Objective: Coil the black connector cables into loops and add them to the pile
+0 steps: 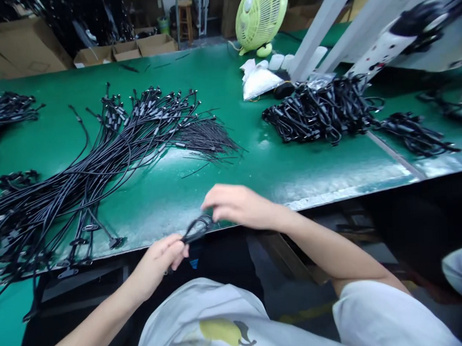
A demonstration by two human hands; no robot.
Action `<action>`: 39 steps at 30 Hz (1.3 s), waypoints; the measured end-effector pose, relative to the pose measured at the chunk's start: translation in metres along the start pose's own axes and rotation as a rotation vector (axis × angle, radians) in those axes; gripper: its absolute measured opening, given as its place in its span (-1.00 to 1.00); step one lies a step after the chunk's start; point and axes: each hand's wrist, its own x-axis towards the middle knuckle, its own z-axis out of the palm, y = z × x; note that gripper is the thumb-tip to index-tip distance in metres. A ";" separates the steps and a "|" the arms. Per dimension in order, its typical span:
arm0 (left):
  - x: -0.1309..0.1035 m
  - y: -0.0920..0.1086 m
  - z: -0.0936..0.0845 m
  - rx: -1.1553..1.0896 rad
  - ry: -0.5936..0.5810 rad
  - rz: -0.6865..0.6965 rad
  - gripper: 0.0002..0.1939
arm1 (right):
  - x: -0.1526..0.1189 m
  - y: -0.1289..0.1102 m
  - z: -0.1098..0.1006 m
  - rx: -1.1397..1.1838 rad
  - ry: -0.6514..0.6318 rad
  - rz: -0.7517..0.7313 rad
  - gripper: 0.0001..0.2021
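Note:
A bundled black cable is looped up at the front edge of the green table. My left hand is closed around its near end, thumb on top. At the far end of the loop, the bent fingers of my right hand close in on the cable; the fingertips are slightly blurred. Left of my hands lies a large spread of long black cables with connectors at their ends. A pile of thin black ties lies beyond my hands, beside those cables.
Bundled cables are heaped at the right, with a smaller pile beside them. A green fan, a white plastic bag and grey posts stand at the back. Cardboard boxes line the far side of the green table.

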 end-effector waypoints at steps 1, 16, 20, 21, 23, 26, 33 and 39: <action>0.000 0.000 -0.004 -0.076 0.079 0.018 -0.59 | -0.002 0.022 -0.009 -0.039 0.137 0.116 -0.72; 0.036 0.000 0.004 -0.664 0.277 0.136 -0.70 | 0.038 0.117 -0.037 -0.782 0.417 0.676 -0.69; 0.036 0.001 0.008 -0.683 0.236 0.177 -0.69 | 0.021 0.096 -0.023 -0.783 0.548 0.620 -0.74; 0.035 0.001 0.008 -0.668 0.227 0.189 -0.69 | 0.020 0.090 -0.015 -0.758 0.565 0.589 -0.74; 0.031 0.001 0.009 -0.638 0.214 0.215 -0.69 | 0.020 0.079 0.000 -0.709 0.572 0.549 -0.74; 0.023 0.001 0.009 -0.620 0.202 0.231 -0.70 | 0.025 0.060 0.014 -0.621 0.587 0.559 -0.76; 0.018 -0.003 0.015 -0.645 0.161 0.187 -0.67 | 0.029 -0.029 0.043 0.238 0.296 0.285 -0.84; 0.015 -0.012 0.013 -0.634 0.186 0.204 -0.61 | 0.029 -0.054 0.083 0.331 0.334 0.275 -0.86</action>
